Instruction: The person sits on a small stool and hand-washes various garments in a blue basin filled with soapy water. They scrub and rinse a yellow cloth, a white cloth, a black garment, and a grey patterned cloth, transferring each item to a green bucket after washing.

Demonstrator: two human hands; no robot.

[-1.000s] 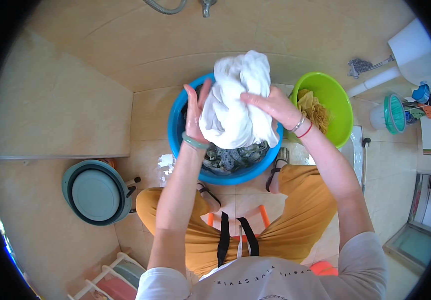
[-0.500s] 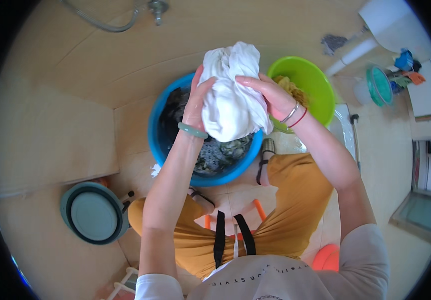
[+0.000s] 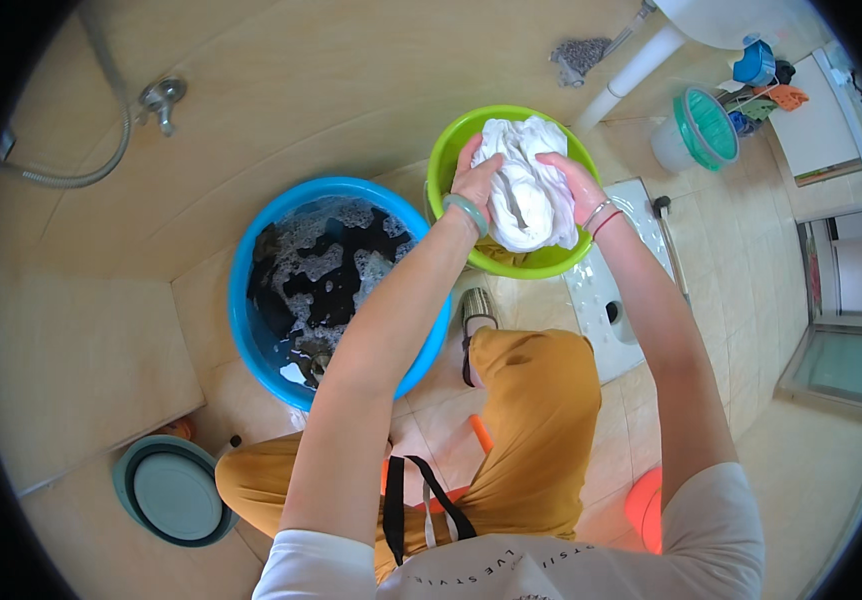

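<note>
The fingers of the right hand and left hand clasp a bunched white cloth from opposite sides, neither nearer. It lies over the green basin, long axis running between far and near rims, covering most of a yellow cloth; contact is unclear. Fingertips underneath are hidden. Farther left, the left forearm blocks part of the blue basin.

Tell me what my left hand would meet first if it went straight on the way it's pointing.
Past the bunched white cloth in its grasp, your left hand would probably meet the lime-green basin's far rim, unless it's above rim height; depth is unclear.
</note>
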